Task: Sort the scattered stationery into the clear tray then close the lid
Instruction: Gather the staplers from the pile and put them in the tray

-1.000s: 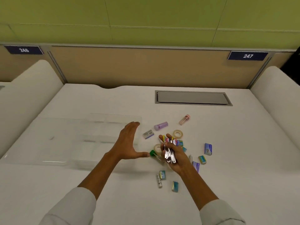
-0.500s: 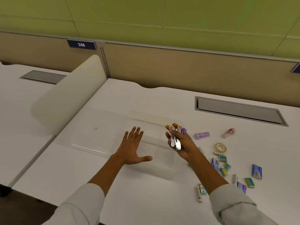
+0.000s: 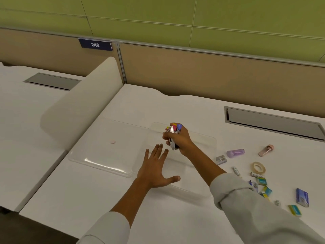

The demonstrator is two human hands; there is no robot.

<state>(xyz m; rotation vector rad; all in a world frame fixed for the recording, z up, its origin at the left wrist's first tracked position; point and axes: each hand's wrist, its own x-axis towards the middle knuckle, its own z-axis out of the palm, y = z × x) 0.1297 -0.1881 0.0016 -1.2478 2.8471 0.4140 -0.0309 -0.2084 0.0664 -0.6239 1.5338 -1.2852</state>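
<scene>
Holding a bundle of clips (image 3: 173,136) in your right hand (image 3: 177,140), you have the fingers (image 3: 166,138) curled round it, coloured ends up toward the far edge of the surface (image 3: 158,208), metal ends down toward you. The bundle's long axis runs roughly far-to-near, tilted, and it hangs over the clear tray (image 3: 207,138), above its far part. Which compartment lies directly beneath cannot be told; the dividers barely show through the clear plastic.

Your left hand (image 3: 154,170) lies flat with fingers straight and spread, grasping nothing, at the tray's near-left part beside the open lid (image 3: 105,148), which lies flat to the tray's left. It appears to steady the tray.

Judgement: the release point is straight below the right hand, so the coming move is a short drop, not a reach. The right hand is the nearer one to the drop and the only one loaded.

Remaining stationery sits well apart toward the right edge: purple case (image 3: 235,153), pink tube (image 3: 265,150), tape roll (image 3: 258,167), blue box (image 3: 302,197), small packets (image 3: 262,181). Lid closing looks some way off.
</scene>
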